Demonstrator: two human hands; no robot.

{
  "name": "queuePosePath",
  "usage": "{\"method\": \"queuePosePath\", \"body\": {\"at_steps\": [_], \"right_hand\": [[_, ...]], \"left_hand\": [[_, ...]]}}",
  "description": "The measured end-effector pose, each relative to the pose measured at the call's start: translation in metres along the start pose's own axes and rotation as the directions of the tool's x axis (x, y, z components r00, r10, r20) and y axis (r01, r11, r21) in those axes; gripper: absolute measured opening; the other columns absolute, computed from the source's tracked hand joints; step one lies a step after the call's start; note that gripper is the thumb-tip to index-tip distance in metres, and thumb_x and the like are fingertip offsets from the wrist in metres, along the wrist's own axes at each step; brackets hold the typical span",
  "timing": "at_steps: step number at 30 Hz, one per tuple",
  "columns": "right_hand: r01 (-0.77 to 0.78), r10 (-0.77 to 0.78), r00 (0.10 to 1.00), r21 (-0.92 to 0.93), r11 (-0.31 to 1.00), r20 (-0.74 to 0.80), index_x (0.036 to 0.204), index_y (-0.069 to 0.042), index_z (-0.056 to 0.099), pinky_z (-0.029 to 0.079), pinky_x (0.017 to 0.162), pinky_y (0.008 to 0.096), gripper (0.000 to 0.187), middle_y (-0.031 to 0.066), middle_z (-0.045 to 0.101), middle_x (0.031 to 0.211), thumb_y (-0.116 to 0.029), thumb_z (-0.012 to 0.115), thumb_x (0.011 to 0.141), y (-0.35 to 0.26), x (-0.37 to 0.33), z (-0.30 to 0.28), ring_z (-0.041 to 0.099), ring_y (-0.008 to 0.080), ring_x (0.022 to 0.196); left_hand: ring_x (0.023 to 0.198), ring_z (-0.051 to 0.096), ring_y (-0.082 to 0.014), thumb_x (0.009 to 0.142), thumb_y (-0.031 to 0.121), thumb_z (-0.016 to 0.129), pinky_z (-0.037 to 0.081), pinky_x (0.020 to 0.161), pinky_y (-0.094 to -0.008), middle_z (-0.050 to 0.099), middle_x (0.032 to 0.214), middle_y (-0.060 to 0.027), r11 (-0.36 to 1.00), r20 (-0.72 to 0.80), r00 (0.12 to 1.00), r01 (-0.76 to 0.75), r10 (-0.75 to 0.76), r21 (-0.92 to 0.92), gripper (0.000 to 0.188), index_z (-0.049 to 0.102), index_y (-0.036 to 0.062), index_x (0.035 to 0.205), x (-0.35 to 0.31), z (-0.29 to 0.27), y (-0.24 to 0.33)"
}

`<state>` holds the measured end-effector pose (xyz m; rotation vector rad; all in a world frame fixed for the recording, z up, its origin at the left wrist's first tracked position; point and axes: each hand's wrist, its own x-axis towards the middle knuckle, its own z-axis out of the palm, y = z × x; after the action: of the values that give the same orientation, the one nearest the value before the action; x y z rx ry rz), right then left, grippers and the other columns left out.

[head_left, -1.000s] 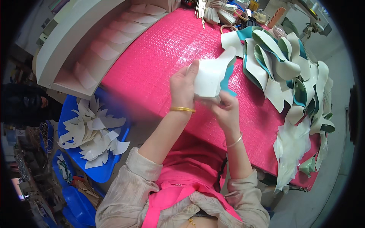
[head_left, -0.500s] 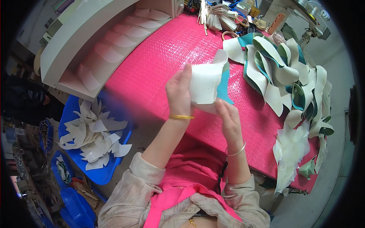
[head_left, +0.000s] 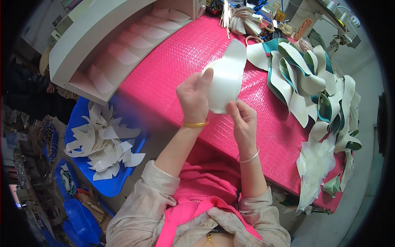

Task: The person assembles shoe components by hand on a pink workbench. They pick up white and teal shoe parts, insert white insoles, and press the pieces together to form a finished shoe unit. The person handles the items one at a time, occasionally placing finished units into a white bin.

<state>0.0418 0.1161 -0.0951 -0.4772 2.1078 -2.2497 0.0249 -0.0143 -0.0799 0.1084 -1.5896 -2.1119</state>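
Both of my hands hold a curved white shoe-upper piece above the pink-covered table. My left hand grips its left edge, the thumb lying on the white face and the other fingers hidden or curled behind. At the lower right corner, my right hand pinches the rim between thumb and fingers. The piece bends upward to a rounded tab at its far end. Only its white side shows clearly.
Several white pieces with teal lining are heaped at the right, beside thin translucent sheets. A grey shelf unit holds white curved pieces. A blue bin of white cut pieces stands left. Tools clutter the back.
The piece has been turned and tilted up, so its teal side no longer shows. My right hand has moved slightly up and left along the lower edge.
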Motion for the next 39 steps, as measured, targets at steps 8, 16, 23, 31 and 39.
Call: {"method": "queuePosePath", "body": {"at_steps": [8,16,23,31,39], "right_hand": [[-0.077,0.12,0.976,0.227,0.971,-0.181,0.077,-0.002,0.051,0.03,0.057,0.0219,0.032,-0.0026,0.049,0.075,-0.028,0.044,0.094,0.013,0.012,-0.019,0.038,0.0027,0.071],[-0.246,0.258,0.908,0.08,0.966,-0.331,0.05,-0.006,0.047,0.024,0.041,0.0276,0.052,-0.005,0.041,0.049,-0.035,0.045,0.092,0.036,0.041,-0.035,0.032,0.0064,0.044],[-0.341,0.28,0.934,0.324,0.882,0.221,0.108,0.005,0.054,0.045,0.081,0.0271,0.034,0.0098,0.059,0.099,-0.025,0.049,0.09,0.019,0.007,-0.067,0.056,0.0141,0.091],[-0.237,0.12,0.91,0.26,0.936,0.397,0.109,0.004,0.055,0.046,0.08,0.0288,0.033,0.0069,0.06,0.103,-0.006,0.062,0.078,-0.004,0.018,-0.035,0.057,0.013,0.092],[0.352,-0.468,0.883,-0.632,0.69,-0.02,0.095,-0.006,0.063,0.049,0.059,0.032,0.02,0.0152,0.063,0.08,-0.008,0.065,0.075,0.043,0.04,0.011,0.063,0.0224,0.067]], "left_hand": [[0.067,0.062,-0.0196,0.077,0.01,0.066,0.047,0.06,-0.0305,0.064,0.075,-0.0099,0.895,0.386,0.872,-0.398,0.302,0.199,0.015,0.062,-0.0023,0.086,-0.051,-0.006,-0.028],[0.06,0.056,-0.0233,0.079,0.009,0.064,0.042,0.054,-0.0331,0.058,0.07,-0.0152,0.942,0.356,0.934,-0.088,-0.034,0.323,0.013,0.062,-0.0033,0.081,-0.072,0.017,-0.045],[0.089,0.059,-0.0136,0.091,0.026,0.05,0.046,0.081,-0.0257,0.062,0.099,-0.0079,0.836,0.598,0.691,0.546,-0.407,-0.061,0.036,0.055,-0.0059,0.109,-0.04,0.002,-0.02],[0.078,0.061,-0.0115,0.082,0.01,0.06,0.048,0.071,-0.0236,0.065,0.09,-0.0078,0.962,0.594,0.756,0.202,-0.274,0.186,0.022,0.061,-0.005,0.098,-0.006,-0.03,0.015],[0.091,0.061,-0.0206,0.078,-0.003,0.054,0.048,0.076,-0.0316,0.062,0.099,-0.0173,0.922,0.188,0.981,-0.112,0.044,0.37,0.041,0.048,0.0004,0.118,0.001,-0.029,-0.042]]}}
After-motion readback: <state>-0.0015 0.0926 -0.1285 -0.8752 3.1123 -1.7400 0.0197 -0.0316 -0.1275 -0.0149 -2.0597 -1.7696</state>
